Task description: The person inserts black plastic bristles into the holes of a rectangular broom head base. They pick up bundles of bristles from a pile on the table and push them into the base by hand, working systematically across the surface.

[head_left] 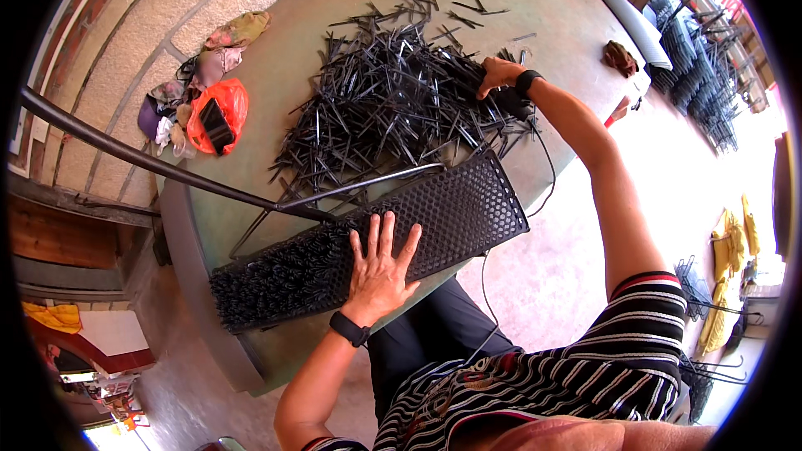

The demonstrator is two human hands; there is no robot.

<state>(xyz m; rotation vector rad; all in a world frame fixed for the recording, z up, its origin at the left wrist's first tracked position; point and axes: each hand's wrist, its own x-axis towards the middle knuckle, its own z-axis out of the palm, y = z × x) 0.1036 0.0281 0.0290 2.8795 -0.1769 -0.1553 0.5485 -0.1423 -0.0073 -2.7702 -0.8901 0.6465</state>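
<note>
A long black perforated panel point(468, 200) lies across the near edge of a grey-green table point(234, 225); its left part bristles with many black pins stuck in it. My left hand point(380, 263) rests flat on the panel's middle, fingers spread. My right hand point(499, 75) reaches out to the right side of a big heap of loose black pins point(384, 100) on the table and closes on some of them. Both wrists wear black bands.
A black metal bar point(125, 154) slants across the table's left side. An orange bag point(219, 113) and cloth scraps lie on the paving beside the table. Stacked black wire racks point(697, 67) stand at the far right. A thin cable runs off the table's right edge.
</note>
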